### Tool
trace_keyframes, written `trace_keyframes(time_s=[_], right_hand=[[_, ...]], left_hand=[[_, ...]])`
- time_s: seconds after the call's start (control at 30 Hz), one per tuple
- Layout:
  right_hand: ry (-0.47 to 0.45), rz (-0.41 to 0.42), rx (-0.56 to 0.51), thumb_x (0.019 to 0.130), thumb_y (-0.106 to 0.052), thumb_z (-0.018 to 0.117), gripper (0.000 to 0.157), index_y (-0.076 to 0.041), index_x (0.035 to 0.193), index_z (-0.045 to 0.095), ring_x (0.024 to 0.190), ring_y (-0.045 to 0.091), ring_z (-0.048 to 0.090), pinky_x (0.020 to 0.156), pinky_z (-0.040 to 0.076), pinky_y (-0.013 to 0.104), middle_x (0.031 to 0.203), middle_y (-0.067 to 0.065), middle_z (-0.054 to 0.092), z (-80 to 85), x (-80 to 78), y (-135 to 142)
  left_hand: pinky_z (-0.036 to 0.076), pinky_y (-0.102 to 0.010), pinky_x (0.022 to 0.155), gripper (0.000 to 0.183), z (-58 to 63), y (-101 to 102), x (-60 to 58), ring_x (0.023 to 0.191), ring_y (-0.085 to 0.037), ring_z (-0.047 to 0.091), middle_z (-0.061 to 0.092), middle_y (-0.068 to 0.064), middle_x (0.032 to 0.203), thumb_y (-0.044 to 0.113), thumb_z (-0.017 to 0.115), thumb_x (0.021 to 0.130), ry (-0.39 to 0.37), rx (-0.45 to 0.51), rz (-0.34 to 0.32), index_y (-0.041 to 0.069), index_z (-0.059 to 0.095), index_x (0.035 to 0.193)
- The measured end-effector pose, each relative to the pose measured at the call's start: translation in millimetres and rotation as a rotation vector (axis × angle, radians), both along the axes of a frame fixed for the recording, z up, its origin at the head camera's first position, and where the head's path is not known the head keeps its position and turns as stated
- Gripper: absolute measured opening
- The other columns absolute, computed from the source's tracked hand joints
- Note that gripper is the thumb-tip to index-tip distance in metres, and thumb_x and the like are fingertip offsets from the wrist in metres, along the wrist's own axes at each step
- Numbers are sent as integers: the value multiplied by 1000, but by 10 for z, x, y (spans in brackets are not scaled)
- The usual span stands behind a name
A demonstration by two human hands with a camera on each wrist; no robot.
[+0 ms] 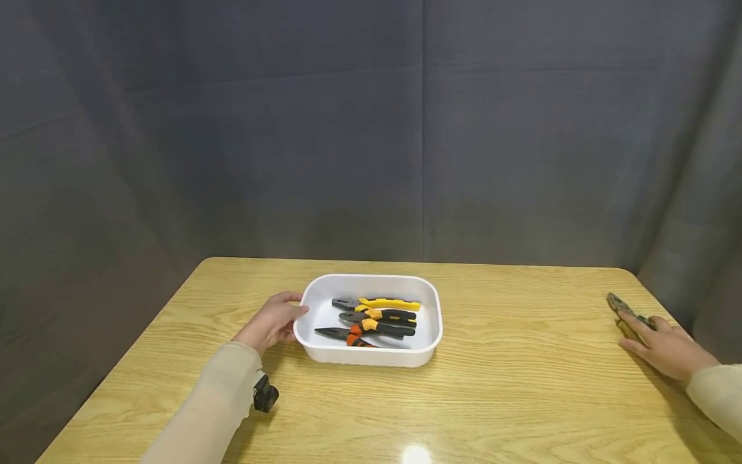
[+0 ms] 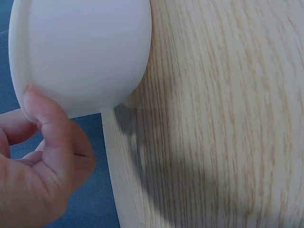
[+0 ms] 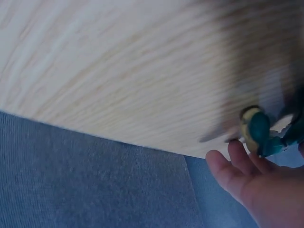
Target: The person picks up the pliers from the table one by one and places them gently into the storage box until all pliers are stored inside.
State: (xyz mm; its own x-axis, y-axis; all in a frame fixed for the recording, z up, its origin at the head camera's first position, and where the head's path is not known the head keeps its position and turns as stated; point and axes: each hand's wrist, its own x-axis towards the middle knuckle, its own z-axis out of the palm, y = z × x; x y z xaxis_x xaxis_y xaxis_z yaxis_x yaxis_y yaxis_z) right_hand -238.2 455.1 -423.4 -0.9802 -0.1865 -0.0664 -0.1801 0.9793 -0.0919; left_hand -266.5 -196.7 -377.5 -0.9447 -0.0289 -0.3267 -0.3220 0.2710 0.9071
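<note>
At the table's middle my left hand (image 1: 274,322) holds the left end of a white plastic tray (image 1: 371,356). In the left wrist view the thumb (image 2: 50,116) lies against the tray's outer wall, near the rim. Inside the tray are several pliers, among them yellow-handled pliers (image 1: 388,303) and long-nosed pliers (image 1: 333,332) with orange and black handles. Far to the right, my right hand (image 1: 666,348) grips pliers (image 1: 620,304) by their green and yellow handles (image 3: 259,130). Their metal head points away to the left; the fingers partly hide the handles.
The wood-grain table (image 1: 522,386) has its right edge close to my right hand. A dark grey curtain (image 1: 348,161) hangs behind the table and along both sides. A small black camera (image 1: 265,394) sits on my left wrist.
</note>
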Motion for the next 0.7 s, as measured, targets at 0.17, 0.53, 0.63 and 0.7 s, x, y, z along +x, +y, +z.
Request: trace_keyframes(time_s=[0.17,0.53,0.63,0.7], right_hand=[[26,4,25,105,-44,35,72,1,150,2,97,69,43,76,42,71,112,53,35,-31,-10,38],[34,6,25,105,-42,40,68,4,149,16,73,38,54,64,48,55,85,31,49,-17,-56,44],[46,9,29,104,-40,43,66,5,147,22,73,38,54,63,48,53,84,30,50,-4,-74,30],[54,13,31,104,-38,45,64,6,145,25,74,37,54,63,48,52,83,29,50,-5,-84,30]], left_hand=[[44,-20,49,42,-1,15,-21,58,-12,53,61,-15,93,6,53,99,-2,0,3,-5,42,137],[44,-21,49,41,0,19,-17,58,-13,54,62,-17,95,6,53,99,-3,-9,7,-5,42,137],[44,-21,49,41,11,21,-1,58,-13,54,62,-17,95,6,53,99,-4,-11,8,-5,42,137],[44,-21,49,41,18,22,11,58,-13,54,62,-18,96,7,53,99,-6,-14,5,-5,41,137]])
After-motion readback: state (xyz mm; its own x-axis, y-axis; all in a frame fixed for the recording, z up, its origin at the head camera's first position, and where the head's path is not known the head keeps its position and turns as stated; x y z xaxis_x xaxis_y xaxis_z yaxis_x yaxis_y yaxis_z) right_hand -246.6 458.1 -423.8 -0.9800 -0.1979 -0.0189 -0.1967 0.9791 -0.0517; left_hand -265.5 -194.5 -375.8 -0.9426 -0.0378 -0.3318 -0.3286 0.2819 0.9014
